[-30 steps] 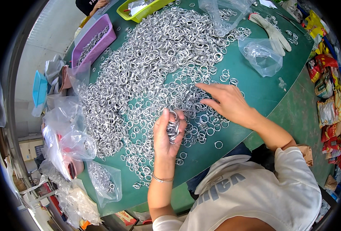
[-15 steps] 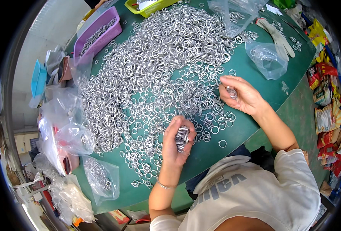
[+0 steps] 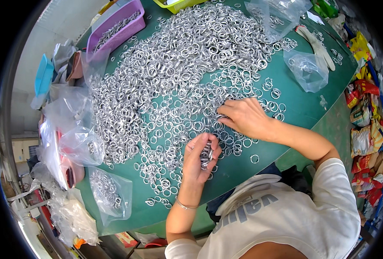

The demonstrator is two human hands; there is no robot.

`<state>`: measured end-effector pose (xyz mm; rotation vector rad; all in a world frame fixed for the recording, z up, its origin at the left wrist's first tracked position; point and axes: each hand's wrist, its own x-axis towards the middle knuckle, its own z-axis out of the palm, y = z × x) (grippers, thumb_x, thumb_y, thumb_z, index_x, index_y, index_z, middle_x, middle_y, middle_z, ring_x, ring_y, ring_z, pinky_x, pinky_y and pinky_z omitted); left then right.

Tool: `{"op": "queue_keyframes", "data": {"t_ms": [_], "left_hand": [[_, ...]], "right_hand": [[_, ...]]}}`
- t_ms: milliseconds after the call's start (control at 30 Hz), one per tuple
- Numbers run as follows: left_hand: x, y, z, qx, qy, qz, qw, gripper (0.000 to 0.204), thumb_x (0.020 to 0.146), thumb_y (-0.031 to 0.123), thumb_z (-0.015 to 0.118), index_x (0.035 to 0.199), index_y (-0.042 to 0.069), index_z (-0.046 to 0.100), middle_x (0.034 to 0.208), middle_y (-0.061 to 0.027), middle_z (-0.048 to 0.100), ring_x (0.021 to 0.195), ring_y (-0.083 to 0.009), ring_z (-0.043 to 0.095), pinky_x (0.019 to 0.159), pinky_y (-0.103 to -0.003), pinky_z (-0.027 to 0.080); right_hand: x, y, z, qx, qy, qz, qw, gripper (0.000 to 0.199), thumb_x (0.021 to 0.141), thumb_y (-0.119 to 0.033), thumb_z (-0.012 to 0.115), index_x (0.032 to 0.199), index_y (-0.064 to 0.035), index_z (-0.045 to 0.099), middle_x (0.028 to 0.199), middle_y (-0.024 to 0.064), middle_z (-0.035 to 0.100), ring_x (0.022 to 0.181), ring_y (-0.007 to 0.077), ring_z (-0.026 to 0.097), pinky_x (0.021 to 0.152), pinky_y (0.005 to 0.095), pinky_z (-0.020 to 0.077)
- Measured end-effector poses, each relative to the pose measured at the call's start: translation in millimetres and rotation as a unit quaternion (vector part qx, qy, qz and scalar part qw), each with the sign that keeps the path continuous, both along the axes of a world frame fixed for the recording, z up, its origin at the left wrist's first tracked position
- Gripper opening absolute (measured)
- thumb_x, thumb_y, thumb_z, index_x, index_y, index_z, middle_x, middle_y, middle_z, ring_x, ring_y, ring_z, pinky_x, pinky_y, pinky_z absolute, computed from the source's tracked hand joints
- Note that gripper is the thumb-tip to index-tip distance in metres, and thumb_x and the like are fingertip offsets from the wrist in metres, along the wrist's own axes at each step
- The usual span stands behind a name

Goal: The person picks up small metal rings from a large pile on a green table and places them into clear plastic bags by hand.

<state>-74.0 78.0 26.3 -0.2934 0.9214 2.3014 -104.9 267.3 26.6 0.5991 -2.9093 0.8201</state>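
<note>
Loose silver metal rings (image 3: 200, 52) lie heaped over a green table, thinning out toward its near edge. My left hand (image 3: 200, 157) is cupped upward above that edge, its fingers wrapped round a bunch of small metal rings (image 3: 206, 156). Palm down, my right hand (image 3: 245, 117) reaches in from the right, just beyond the left one. Its curled fingertips touch the scattered rings; whatever they grip is hidden under the hand. Beside its wrist several rings (image 3: 275, 93) lie in small clusters.
A purple basket (image 3: 135, 26) of metal parts and a yellow-green basket (image 3: 178, 6) stand at the far side. Clear plastic bags (image 3: 124, 196) lie along the left. Another bag (image 3: 306, 71) and a glove (image 3: 316, 47) lie at right. Colourful packages (image 3: 366, 134) line the right.
My right hand has turned palm down and moved left into the rings. The few rings it held no longer show in it, and clusters now lie to its right. My left hand keeps its bunch.
</note>
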Motion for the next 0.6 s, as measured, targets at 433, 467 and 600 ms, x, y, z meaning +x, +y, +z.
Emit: {"op": "queue_keyframes", "data": {"t_ms": [433, 467, 600], "left_hand": [[1.9, -7.1, -2.1, 0.048, -0.009, 0.021, 0.999, 0.022, 0.095, 0.02, 0.045, 0.09, 0.001, 0.054, 0.075, -0.0057, 0.046, 0.057, -0.0099, 0.043, 0.032, -0.016, 0.033], [1.4, -7.4, -2.6, 0.053, -0.012, 0.022, 0.998, 0.022, 0.095, 0.02, 0.045, 0.09, 0.001, 0.054, 0.075, -0.0056, 0.046, 0.057, -0.0098, 0.043, 0.032, -0.016, 0.033], [0.4, -8.2, -3.8, 0.052, -0.014, 0.032, 0.998, 0.021, 0.095, 0.021, 0.045, 0.091, 0.001, 0.053, 0.076, -0.005, 0.045, 0.059, -0.0098, 0.042, 0.032, -0.016, 0.032]], "right_hand": [[-4.7, 46.2, 18.6, -0.596, -0.303, -0.003, 0.743, 0.013, 0.087, -0.014, 0.055, 0.081, -0.0022, 0.053, 0.067, 0.0092, 0.059, 0.047, 0.0104, 0.049, 0.037, 0.021, 0.0317], [-3.9, 44.1, 19.0, -0.631, -0.332, -0.01, 0.701, 0.015, 0.088, -0.014, 0.054, 0.08, -0.0026, 0.052, 0.067, 0.0086, 0.057, 0.047, 0.0094, 0.048, 0.036, 0.0202, 0.0291], [-1.5, 31.6, 20.5, -0.644, -0.401, -0.064, 0.649, 0.017, 0.091, -0.015, 0.053, 0.078, -0.0051, 0.047, 0.058, 0.0041, 0.047, 0.04, 0.0062, 0.039, 0.033, 0.0192, 0.0197]]}}
